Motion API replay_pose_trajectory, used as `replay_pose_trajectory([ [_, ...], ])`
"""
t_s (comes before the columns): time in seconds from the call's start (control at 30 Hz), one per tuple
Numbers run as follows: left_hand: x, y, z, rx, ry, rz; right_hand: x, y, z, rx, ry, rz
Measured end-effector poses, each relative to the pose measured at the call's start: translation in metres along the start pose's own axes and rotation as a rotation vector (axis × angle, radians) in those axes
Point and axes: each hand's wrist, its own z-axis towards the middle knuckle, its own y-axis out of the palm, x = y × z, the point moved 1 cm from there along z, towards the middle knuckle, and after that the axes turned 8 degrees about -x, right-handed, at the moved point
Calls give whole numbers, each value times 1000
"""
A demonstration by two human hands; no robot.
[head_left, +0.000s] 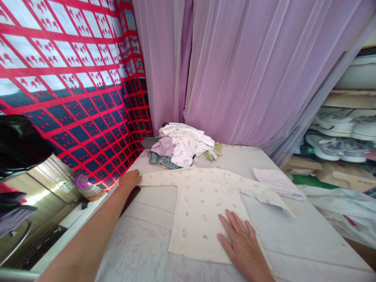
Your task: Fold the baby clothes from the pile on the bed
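Observation:
A cream long-sleeved child's shirt (202, 207) with small heart prints lies spread on the pale sheet (141, 243), its hem toward me. My left hand (131, 178) is closed on the cuff of the left-side sleeve, which is stretched out straight. Fingers spread, my right hand (242, 243) lies flat on the lower right of the shirt's body. The right-side sleeve angles down toward the right, its end loosely folded. Beneath my left wrist, part of a dark brown object (131, 200) shows; the arm hides the rest.
Behind the shirt sits a heap of clothes (188, 143) against the purple curtain (235, 70). A folded pale striped cloth (277, 183) lies at the right. Shoes (337, 145) fill shelves on the far right. A purple-lidded container (88, 187) stands at the left.

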Motion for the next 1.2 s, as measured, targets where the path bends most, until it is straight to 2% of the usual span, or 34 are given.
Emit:
replay_pose_trajectory([
  [0.1,11,-4,-9,22,7,61,1,2,0,11,-6,1],
  [0.17,25,-4,-16,41,84,75,2,3,0,9,-8,5],
  [0.23,45,2,-25,25,241,71,1,2,-1,3,-7,10],
  [0.33,83,23,-40,-70,525,47,1,1,-1,-6,-5,17],
  [0.4,105,40,-47,-118,624,33,1,0,-1,-6,-4,19],
  [0.53,125,63,-51,-219,569,26,0,-2,-1,-14,-4,27],
  [0.7,127,58,-44,-246,491,39,-2,-4,0,-40,4,39],
  [0.77,129,50,-40,-208,475,28,-2,-5,0,-44,6,47],
  [0.93,143,22,-21,-13,422,2,-2,-4,0,-37,2,52],
  [1.03,154,11,-5,103,489,64,0,-3,1,-37,-19,54],
  [1.07,159,9,2,94,527,104,2,-1,2,-37,-30,54],
  [1.13,167,9,17,0,573,182,7,4,4,-36,-52,50],
  [1.2,174,12,32,-91,564,217,13,12,6,-33,-71,48],
])
